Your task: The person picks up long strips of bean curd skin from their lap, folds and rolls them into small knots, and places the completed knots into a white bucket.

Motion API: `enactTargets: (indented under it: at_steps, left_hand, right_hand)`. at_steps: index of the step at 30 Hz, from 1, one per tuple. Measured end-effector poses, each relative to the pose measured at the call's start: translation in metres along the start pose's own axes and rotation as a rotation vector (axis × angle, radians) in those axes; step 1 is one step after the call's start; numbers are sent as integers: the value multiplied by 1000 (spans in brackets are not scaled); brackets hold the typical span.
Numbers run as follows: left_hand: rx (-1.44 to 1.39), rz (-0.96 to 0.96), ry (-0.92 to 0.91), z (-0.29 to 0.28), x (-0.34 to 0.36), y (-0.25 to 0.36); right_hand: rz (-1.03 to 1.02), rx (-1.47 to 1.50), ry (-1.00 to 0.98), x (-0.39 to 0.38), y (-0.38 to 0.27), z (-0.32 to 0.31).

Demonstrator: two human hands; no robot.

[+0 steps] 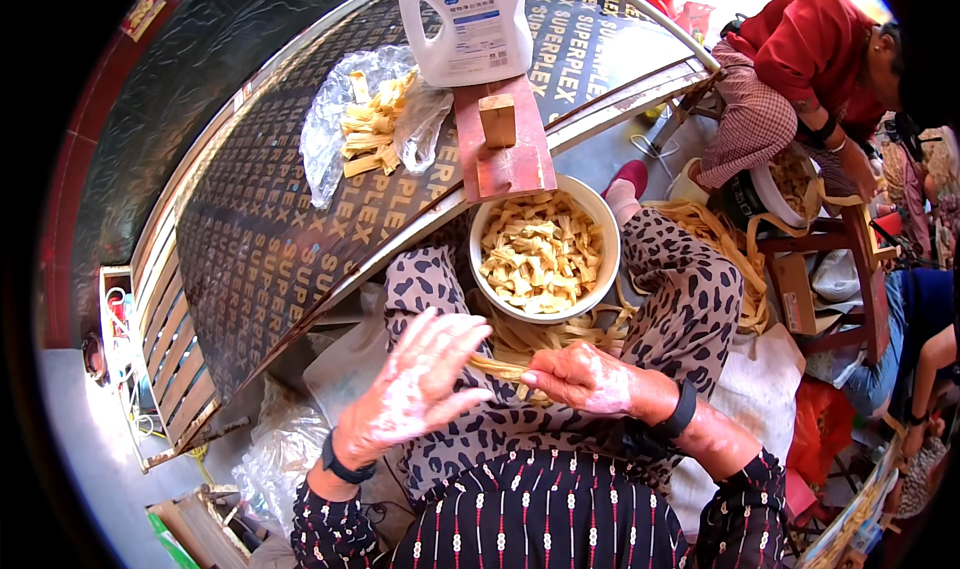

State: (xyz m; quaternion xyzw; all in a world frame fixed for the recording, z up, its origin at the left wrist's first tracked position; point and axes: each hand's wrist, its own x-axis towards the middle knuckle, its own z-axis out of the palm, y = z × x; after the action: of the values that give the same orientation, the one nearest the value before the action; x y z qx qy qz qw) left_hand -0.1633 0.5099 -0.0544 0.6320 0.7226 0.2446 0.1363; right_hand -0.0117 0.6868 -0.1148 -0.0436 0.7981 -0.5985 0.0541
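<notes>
- Yellow strip [497, 370], short and slightly twisted: it lies level over the near edge of the loose pile, between the two hands and on the near side of the bucket.
- Dark, patterned table [260, 269]: it fills the far left, and a red board [528, 154] with a wooden block [497, 121] juts from its edge toward the bucket.
- White bucket [611, 239]: it stands between the knees, heaped close to the rim with short yellow pieces [540, 254]. Judged by this, a good share of the work is done.
- Loose strips [590, 337]: they lie under and on the near side of the bucket, longer than the pieces inside. These look like what is left, though the pile's depth is hidden.
- Clear plastic bag [322, 159]: it lies spread on the table, with more yellow pieces on it, apart from the bucket.
- Left hand [420, 374]: fingers spread, thumb well away from them, with nothing visibly gripped. The strip's left end sits by the gap; whether it touches cannot be told.
- Right hand [590, 377]: thumb and fingers closed together, pinching the strip's right end; the rest sticks out leftward, toward the left hand.
</notes>
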Motion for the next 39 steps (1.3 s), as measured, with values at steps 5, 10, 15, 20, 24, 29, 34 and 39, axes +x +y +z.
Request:
enactTargets:
  at_steps: [5, 10, 15, 20, 24, 29, 34, 39]
  left_hand:
    - [-248, 107, -116, 34, -11, -1]
    - [-176, 155, -129, 24, -23, 2]
    - [-300, -8, -243, 4, -44, -19]
    - [-1120, -585, 39, -13, -48, -17]
    - [-1784, -425, 393, -3, -34, -6]
    - [-1485, -298, 573, 5, -5, 7]
    - [-441, 5, 309, 27, 3, 1]
    - [-39, 35, 100, 36, -5, 7]
  right_hand:
    - [53, 74, -108, 0, -4, -6]
    - [195, 78, -217, -14, -15, -9]
    - [158, 33, -173, -18, -11, -7]
    - [73, 102, -65, -5, -31, 1]
    - [22, 54, 68, 15, -45, 7]
    - [-82, 118, 221, 32, -41, 12]
    - [-37, 149, 223, 23, -26, 14]
    - [47, 186, 169, 11, -8, 21]
